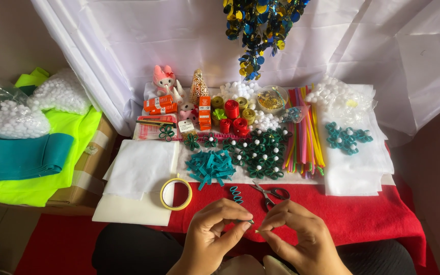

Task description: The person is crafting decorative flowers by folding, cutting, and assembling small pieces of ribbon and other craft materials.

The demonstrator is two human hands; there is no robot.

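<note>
**Two hands pinch a small felt strip over a craft table**

From the left: a roll of yellow tape [176, 193] lies on white sheets. The left hand [214, 229] and right hand [301, 235] each pinch one end of a thin dark green strip [249, 222], held low over the red table [362, 214]. It looks light, soft and floppy, best gripped by its tips. Scissors [272, 194] lie just beyond, clear of both hands.

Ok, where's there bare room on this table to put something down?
Free: the red cloth right of the scissors, and the white sheet above the tape roll. Crowded: the back strip, with ribbon rolls, dark green felt flowers and coloured sticks.
</note>
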